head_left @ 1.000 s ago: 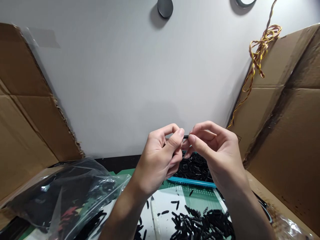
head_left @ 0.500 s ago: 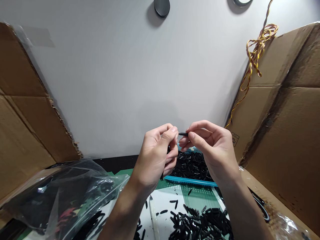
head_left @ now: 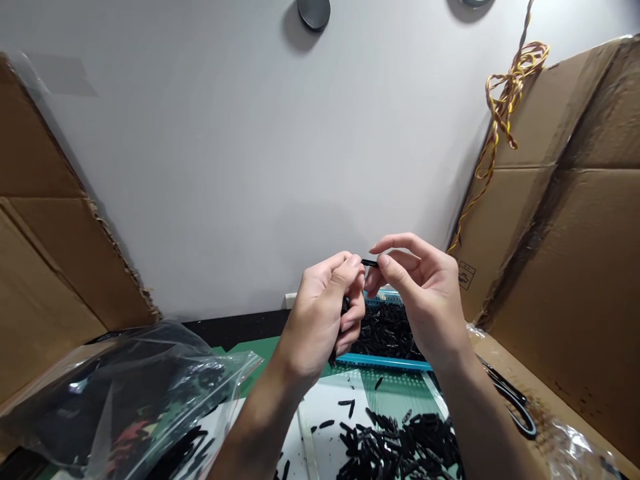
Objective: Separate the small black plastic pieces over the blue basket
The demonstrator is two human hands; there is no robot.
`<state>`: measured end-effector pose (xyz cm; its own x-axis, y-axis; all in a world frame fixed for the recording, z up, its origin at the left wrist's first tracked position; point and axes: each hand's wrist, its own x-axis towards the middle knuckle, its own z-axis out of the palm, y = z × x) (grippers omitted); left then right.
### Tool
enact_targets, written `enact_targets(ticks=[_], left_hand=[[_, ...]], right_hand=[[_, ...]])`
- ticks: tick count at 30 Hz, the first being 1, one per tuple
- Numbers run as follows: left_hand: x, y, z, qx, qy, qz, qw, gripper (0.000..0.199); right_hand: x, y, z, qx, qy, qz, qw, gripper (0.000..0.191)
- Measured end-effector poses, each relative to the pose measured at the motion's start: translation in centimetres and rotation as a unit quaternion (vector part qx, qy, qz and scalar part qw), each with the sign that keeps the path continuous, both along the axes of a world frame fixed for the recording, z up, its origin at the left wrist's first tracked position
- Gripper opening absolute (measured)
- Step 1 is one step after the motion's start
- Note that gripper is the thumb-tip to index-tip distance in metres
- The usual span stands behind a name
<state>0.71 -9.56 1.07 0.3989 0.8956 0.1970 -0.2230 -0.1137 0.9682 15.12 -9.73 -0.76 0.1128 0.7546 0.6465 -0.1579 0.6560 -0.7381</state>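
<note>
Left hand (head_left: 325,300) and right hand (head_left: 425,293) pinching one skinny black piece (head_left: 370,263)

So both forearms (head_left: 265,427) are running off the bottom edge, and the hands are covering parts of the blue basket (head_left: 385,361) behind them. The left's lower fingers are curling around more black pieces (head_left: 345,306), mostly hiding them, so can't count those. That pinched piece is pointing sideways, its long axis lying nearly level, dipping slightly rightward. It's sitting between the two thumb tips, both ends disappearing under them.
</note>
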Motion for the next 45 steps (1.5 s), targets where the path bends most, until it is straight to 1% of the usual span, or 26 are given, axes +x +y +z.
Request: enact_targets(ticks=[3,6,11,18,23,26,28,29,30,32,33,34,35,37,39,40,41,42,45], left_hand=[[0.1,-0.1,0.1,0.008,0.006,-0.016,1.0,0.037],[0.0,-0.1,0.2,0.01,0.003,-0.016,1.0,0.036],[-0.4,0.3,-0.1,0.005,0.001,-0.04,0.999,0.039],[-0.4,0.3,-0.3,0.022,0.007,-0.03,0.999,0.041],[-0.3,0.1,-0.2,0.012,0.015,-0.03,0.999,0.04],[-0.4,0.2,0.0,-0.004,0.004,-0.012,1.0,0.039],[-0.6,0.4,0.2,-0.031,-0.033,-0.012,0.999,0.037],[-0.7,0.5,0.4,-0.051,-0.061,-0.016,0.997,0.035],[-0.8,0.6,0.5,-0.075,-0.091,-0.023,0.993,0.035],[-1.2,0.9,0.8,-0.112,-0.146,-0.007,0.983,0.033],[-1.3,1.0,0.8,-0.122,-0.168,0.013,0.978,0.033],[-1.4,1.2,0.9,-0.125,-0.187,0.037,0.974,0.032],[-1.5,1.3,0.9,-0.125,-0.202,0.065,0.969,0.032],[-1.5,1.4,1.0,-0.12,-0.222,0.117,0.961,0.031],[-1.4,1.4,1.0,-0.12,-0.227,0.151,0.955,0.031],[-1.3,1.4,0.9,-0.121,-0.226,0.162,0.953,0.031],[-1.1,1.4,0.9,-0.121,-0.224,0.17,0.952,0.031],[-1.0,1.4,0.8,-0.121,-0.223,0.177,0.951,0.03],[-0.6,1.3,0.6,-0.115,-0.219,0.196,0.949,0.028]], right_hand=[[0.1,0.0,0.0,0.0,0.002,0.004,1.0,0.004],[0.2,0.1,-0.1,-0.002,0.004,0.015,1.0,0.004],[0.2,0.2,-0.2,-0.012,0.008,0.036,0.999,0.005],[0.2,0.3,-0.4,-0.01,0.008,0.052,0.999,0.006],[0.3,0.4,-0.4,-0.01,0.014,0.057,0.998,0.005],[0.4,0.8,-0.7,-0.008,-0.005,0.019,1.0,0.005],[0.6,1.5,-1.1,-0.008,-0.057,-0.042,0.997,0.005],[0.7,1.9,-1.3,-0.013,-0.104,-0.083,0.991,0.008],[0.8,2.3,-1.6,-0.019,-0.161,-0.127,0.979,0.014],[0.9,2.7,-2.0,-0.039,-0.273,-0.195,0.941,0.028],[0.9,2.7,-2.0,-0.044,-0.307,-0.208,0.928,0.032],[0.8,2.5,-1.9,-0.042,-0.322,-0.203,0.924,0.033],[0.7,2.1,-1.7,-0.028,-0.32,-0.18,0.93,0.03],[0.2,0.9,-1.1,0.041,-0.294,-0.104,0.949,0.025],[-0.3,-0.4,-0.6,0.134,-0.285,-0.024,0.949,0.024],[-0.6,-0.9,-0.4,0.17,-0.289,-0.004,0.942,0.023],[-1.0,-1.3,-0.3,0.198,-0.304,-0.002,0.932,0.021],[-1.2,-1.5,-0.3,0.213,-0.326,-0.014,0.921,0.018],[-1.8,-1.5,-0.6,0.217,-0.385,-0.062,0.895,0.016]])
